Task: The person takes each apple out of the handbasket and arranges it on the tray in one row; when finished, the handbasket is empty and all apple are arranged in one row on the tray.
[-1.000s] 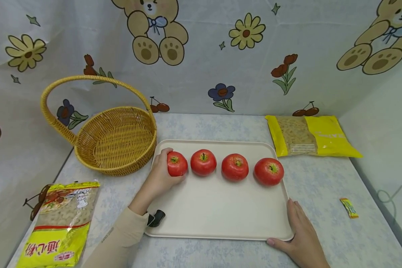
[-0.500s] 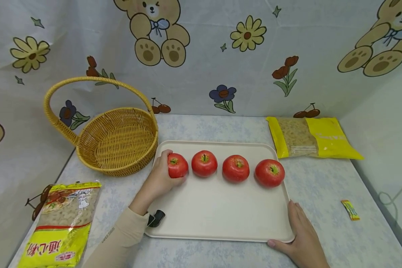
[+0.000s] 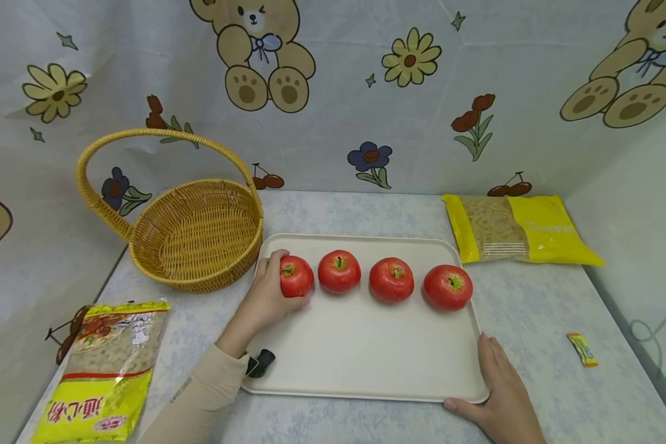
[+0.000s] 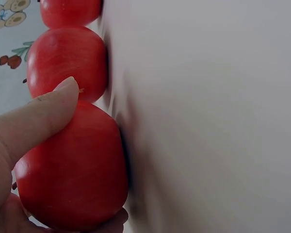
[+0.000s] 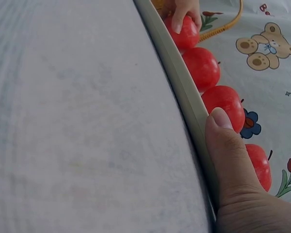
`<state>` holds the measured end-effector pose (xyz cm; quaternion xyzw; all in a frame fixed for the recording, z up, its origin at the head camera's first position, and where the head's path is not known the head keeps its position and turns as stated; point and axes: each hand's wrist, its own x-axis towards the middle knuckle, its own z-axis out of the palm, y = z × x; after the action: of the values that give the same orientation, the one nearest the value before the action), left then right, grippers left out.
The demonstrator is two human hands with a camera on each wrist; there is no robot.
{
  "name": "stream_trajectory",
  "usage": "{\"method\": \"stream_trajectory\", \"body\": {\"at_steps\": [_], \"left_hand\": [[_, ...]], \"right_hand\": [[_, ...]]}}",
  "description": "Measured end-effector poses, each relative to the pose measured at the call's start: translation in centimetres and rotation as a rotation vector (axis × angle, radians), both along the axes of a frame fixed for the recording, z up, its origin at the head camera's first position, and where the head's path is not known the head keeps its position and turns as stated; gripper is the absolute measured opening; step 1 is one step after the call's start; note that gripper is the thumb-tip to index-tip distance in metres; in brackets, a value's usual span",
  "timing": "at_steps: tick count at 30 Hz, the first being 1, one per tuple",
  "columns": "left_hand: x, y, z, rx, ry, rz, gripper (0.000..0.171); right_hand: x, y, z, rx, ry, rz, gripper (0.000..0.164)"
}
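Note:
My left hand (image 3: 270,291) grips the leftmost red apple (image 3: 296,277), low over the white tray (image 3: 366,357), with its thumb on the near side. In the left wrist view the thumb lies across this apple (image 4: 77,170), and fingertips show beneath it. Several apples form a row across the back of the tray, with a second apple (image 3: 339,271) beside the gripped one and another apple (image 3: 448,288) at the right end. My right hand (image 3: 502,391) rests against the tray's front right corner, thumb at the front rim and straight fingers along the right side.
A wicker basket (image 3: 200,280) with a tall handle stands back left, beside the tray. One yellow pasta bag (image 3: 102,370) lies front left, another yellow bag (image 3: 524,228) back right. A small wrapped candy (image 3: 582,349) lies at right. A patterned cloth (image 3: 322,74) hangs behind.
Everything in the head view now sits slightly lower and further right. Hands, apples and tray keep their places relative to one another.

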<state>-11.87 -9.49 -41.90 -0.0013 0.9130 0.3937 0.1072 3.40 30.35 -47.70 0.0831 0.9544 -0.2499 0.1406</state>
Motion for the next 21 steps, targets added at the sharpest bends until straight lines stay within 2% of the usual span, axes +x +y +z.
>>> {"method": "stream_trajectory", "body": {"at_steps": [9, 15, 21], "left_hand": [[-0.31, 0.35, -0.01, 0.012, -0.004, 0.035, 0.095], [-0.42, 0.51, 0.02, -0.009, -0.007, 0.034, 0.099], [0.05, 0.68, 0.41, -0.045, 0.014, 0.012, 0.107]], "right_hand": [[-0.06, -0.20, -0.06, 0.008, 0.003, 0.006, 0.149], [-0.13, -0.29, -0.16, 0.000, 0.008, 0.004, 0.149], [-0.08, -0.20, -0.22, 0.006, 0.021, 0.008, 0.149]]}}
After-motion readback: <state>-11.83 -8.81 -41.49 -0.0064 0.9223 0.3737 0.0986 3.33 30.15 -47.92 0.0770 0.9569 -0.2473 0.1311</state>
